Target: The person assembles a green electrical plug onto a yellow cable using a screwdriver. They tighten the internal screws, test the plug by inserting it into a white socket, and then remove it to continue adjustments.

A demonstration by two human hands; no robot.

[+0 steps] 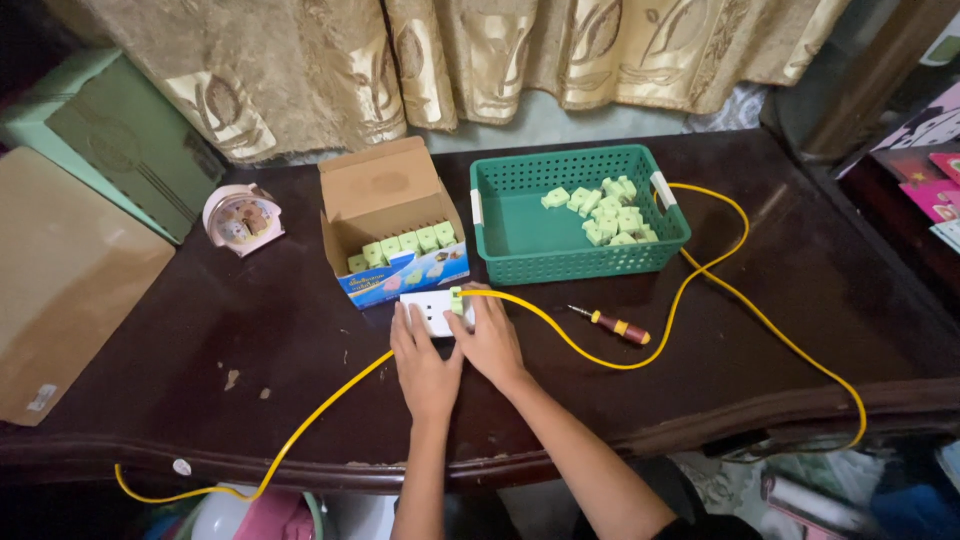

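Two bare forearms enter from the lower edge of the frame, ending in the left hand and the right hand. Neither hand shows a ring, watch or bracelet, and neither wears a glove. The left arm is uncovered along all of its visible length. Low on the right arm, at the bottom edge, a dark patch, possibly the hem of a black sleeve, shows near the elbow; the dim light there leaves it uncertain. The fingernails look short and unpainted.

A dark, worn wooden table is backed by gold patterned curtains hung along the wall.
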